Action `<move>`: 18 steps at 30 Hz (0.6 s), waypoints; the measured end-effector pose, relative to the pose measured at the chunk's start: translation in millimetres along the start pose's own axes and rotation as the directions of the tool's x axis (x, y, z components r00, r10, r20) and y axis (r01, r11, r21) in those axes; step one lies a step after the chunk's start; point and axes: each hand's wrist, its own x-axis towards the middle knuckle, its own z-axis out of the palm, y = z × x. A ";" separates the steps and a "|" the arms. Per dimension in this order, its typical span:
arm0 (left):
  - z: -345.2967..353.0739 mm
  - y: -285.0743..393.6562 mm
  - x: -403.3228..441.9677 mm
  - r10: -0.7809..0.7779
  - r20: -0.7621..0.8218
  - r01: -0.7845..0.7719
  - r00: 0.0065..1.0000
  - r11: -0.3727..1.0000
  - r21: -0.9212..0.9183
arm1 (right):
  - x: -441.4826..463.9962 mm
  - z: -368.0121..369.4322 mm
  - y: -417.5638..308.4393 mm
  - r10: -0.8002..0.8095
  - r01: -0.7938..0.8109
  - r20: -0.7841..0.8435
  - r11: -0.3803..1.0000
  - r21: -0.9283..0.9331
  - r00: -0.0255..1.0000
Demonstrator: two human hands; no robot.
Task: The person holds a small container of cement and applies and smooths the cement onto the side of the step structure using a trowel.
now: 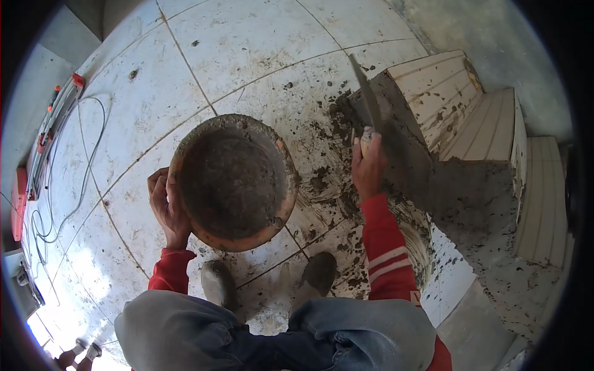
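Note:
My left hand (pixel 166 201) is closed on the left rim of a round, mortar-stained basin (pixel 288 154), its fingers along the outside. Grey residue coats the basin's inside, and it stands over the tiled floor in front of my feet. My right hand (pixel 369 168) is wrapped around the handle of a trowel (pixel 366 93), whose long blade shows nearly edge-on and points away from me. Beside the blade is a face of wet grey mortar (pixel 402 133) on the side of tiled steps (pixel 442 93).
Mortar crumbs and smears (pixel 322 179) dirty the white tile floor (pixel 145 148) between basin and steps. My shoes (pixel 319 272) are just below the basin. At the left lie a long tool resembling a tile cutter (pixel 52 123) and a loose cable (pixel 83 179). Another person's feet (pixel 80 352) show at bottom left.

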 end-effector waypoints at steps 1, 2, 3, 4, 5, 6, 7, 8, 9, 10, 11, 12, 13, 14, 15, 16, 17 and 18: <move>0.2 -0.1 0.4 -0.004 0.003 0.004 1.000 1.000 -0.004 | -0.2 3.1 13.9 0.013 -0.011 0.057 0.999 -0.041 0.998; 0.3 -0.3 0.5 -0.010 0.002 0.010 1.000 1.000 -0.013 | 0.3 10.7 31.2 0.012 -0.009 0.059 0.999 -0.046 0.998; 0.6 -0.9 0.0 -0.015 -0.001 0.015 1.000 1.000 -0.023 | 2.1 21.3 50.6 0.160 -0.125 0.188 0.975 -0.184 0.969; 0.1 -1.6 -1.7 -0.017 -0.004 0.017 1.000 1.000 -0.025 | 5.6 24.9 51.2 0.317 -0.216 0.291 0.919 -0.329 0.903; -0.5 -2.6 -1.6 -0.003 0.002 0.003 1.000 1.000 -0.007 | 3.6 25.0 51.0 0.311 -0.211 0.292 0.921 -0.326 0.905; -1.3 -4.6 -0.5 0.008 -0.002 -0.008 1.000 1.000 0.014 | 5.1 20.3 38.2 0.214 -0.156 0.240 0.959 -0.237 0.947; -4.7 -6.0 -3.0 -0.006 -0.005 0.006 1.000 1.000 0.023 | -1.1 17.7 31.8 0.133 -0.104 0.190 0.983 -0.154 0.973; -4.6 -7.1 -1.6 -0.010 0.000 0.010 1.000 1.000 0.015 | 1.3 20.8 31.4 0.131 -0.101 0.198 0.983 -0.154 0.971; -3.4 -6.4 -0.5 -0.012 0.008 0.012 1.000 1.000 0.004 | 4.3 24.2 37.0 0.094 -0.063 0.167 0.981 -0.184 0.981; -2.4 -4.1 -1.8 -0.020 0.017 0.020 1.000 1.000 0.001 | 3.8 23.8 43.6 0.063 -0.031 0.138 0.975 -0.221 0.988; -0.7 -0.7 -0.4 -0.031 0.007 0.031 0.999 0.999 -0.014 | 7.3 25.1 50.0 0.067 -0.034 0.135 0.973 -0.227 0.989; 0.8 1.5 1.2 -0.040 -0.005 0.039 0.999 0.999 -0.028 | 13.6 27.6 52.0 0.109 -0.053 0.172 0.952 -0.301 0.979; 1.4 -0.3 1.2 -0.037 -0.001 0.037 0.999 0.999 -0.029 | 15.4 28.9 52.7 0.157 -0.071 0.206 0.925 -0.372 0.966; 2.2 -4.8 2.2 -0.013 -0.014 0.013 1.000 1.000 -0.020 | 19.1 28.5 53.5 0.148 -0.065 0.204 0.928 -0.367 0.968; 0.6 -7.9 -0.1 0.002 -0.019 -0.002 1.000 1.000 -0.005 | 18.9 16.6 37.5 0.083 -0.041 0.171 0.971 -0.235 0.982; -1.3 -6.9 -0.5 -0.005 -0.017 0.005 1.000 1.000 0.000 | 16.2 9.8 29.0 0.028 -0.014 0.130 0.995 -0.103 0.991; -2.1 -4.6 0.8 -0.017 -0.013 0.017 1.000 1.000 0.009 | 16.6 15.1 35.7 0.032 -0.018 0.133 0.994 -0.106 0.991; -1.2 -2.3 0.3 -0.028 -0.004 0.028 1.000 1.000 0.015 | 19.9 20.0 40.9 0.119 -0.066 0.206 0.967 -0.248 0.971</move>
